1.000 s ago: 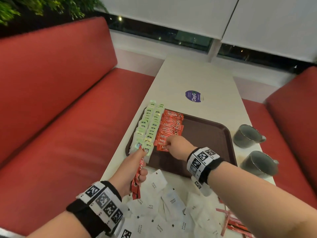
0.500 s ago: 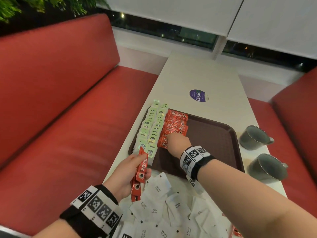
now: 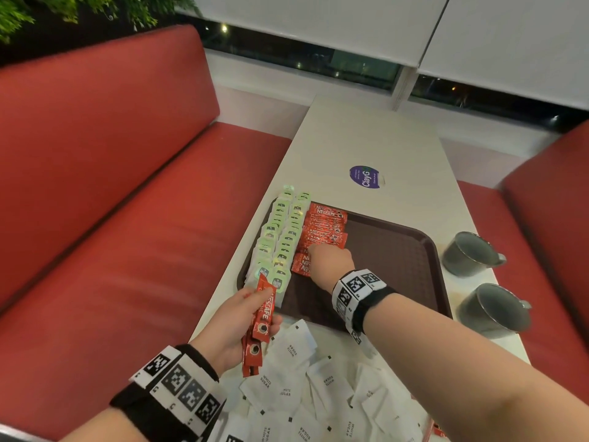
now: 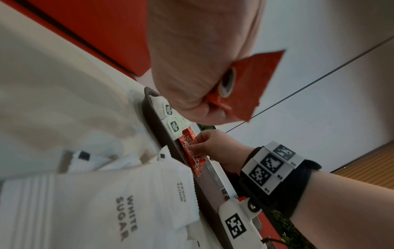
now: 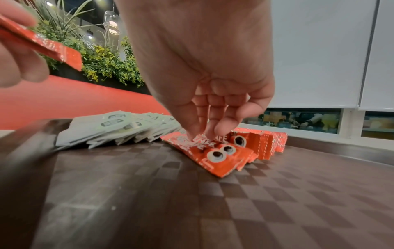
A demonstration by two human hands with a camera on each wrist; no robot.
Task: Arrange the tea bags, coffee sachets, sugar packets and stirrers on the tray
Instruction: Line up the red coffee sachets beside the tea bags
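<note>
A brown tray (image 3: pixel 398 250) lies on the white table. Two columns of green tea bags (image 3: pixel 280 237) fill its left side, and a row of red coffee sachets (image 3: pixel 328 224) lies beside them. My right hand (image 3: pixel 314 250) reaches over the tray. Its thumb and fingertips (image 5: pixel 192 131) press down on the nearest coffee sachet (image 5: pixel 213 151) of the row. My left hand (image 3: pixel 255 311) hovers at the tray's near left corner and grips a small bunch of coffee sachets (image 3: pixel 263 320), also in the left wrist view (image 4: pixel 249 84). White sugar packets (image 3: pixel 302 378) lie loose on the table near me.
Two grey cups (image 3: pixel 468 253) (image 3: pixel 494 311) stand right of the tray. A purple sticker (image 3: pixel 366 176) is on the table beyond it. Red bench seats (image 3: pixel 127 218) flank the table on both sides. The tray's right half (image 5: pixel 277 202) is bare.
The left hand has lifted its bunch of sachets slightly toward the tray. The right hand stays on the near end of the sachet row.
</note>
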